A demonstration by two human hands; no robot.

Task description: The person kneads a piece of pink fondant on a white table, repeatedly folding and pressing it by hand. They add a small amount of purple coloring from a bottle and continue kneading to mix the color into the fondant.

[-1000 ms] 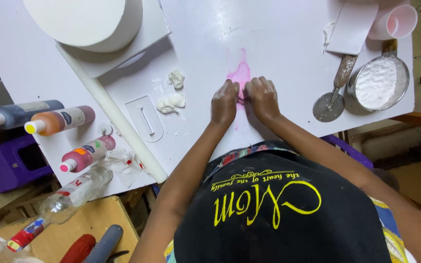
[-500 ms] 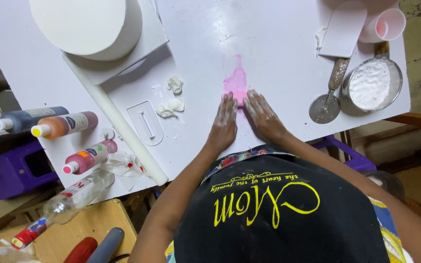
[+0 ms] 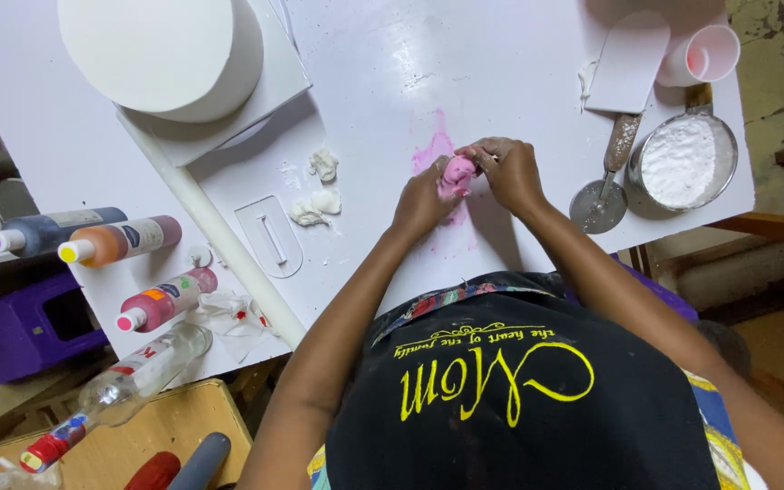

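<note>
Between the fingers (image 3: 492, 156) sits a soft, matt pink lump of dough (image 3: 456, 172); under them the white table (image 3: 392, 73) looks smooth and glossy, smeared pink. Right of the fingers, a metal bowl (image 3: 682, 161) holds dry white powder beside a dusty metal cutter wheel (image 3: 597, 205). Far left lie shiny plastic bottles (image 3: 120, 240).

**Both hands closed together, forearms converging**

The left hand (image 3: 424, 200) and right hand (image 3: 512, 172) meet in front of the body, fingers curled inward toward each other in a shared pinching grip. Both wrists are slightly bent, knuckles up, and the thumbs are tucked under, out of sight. The bare forearms run up from the lower edge and converge, elbows spread wide apart.
</note>
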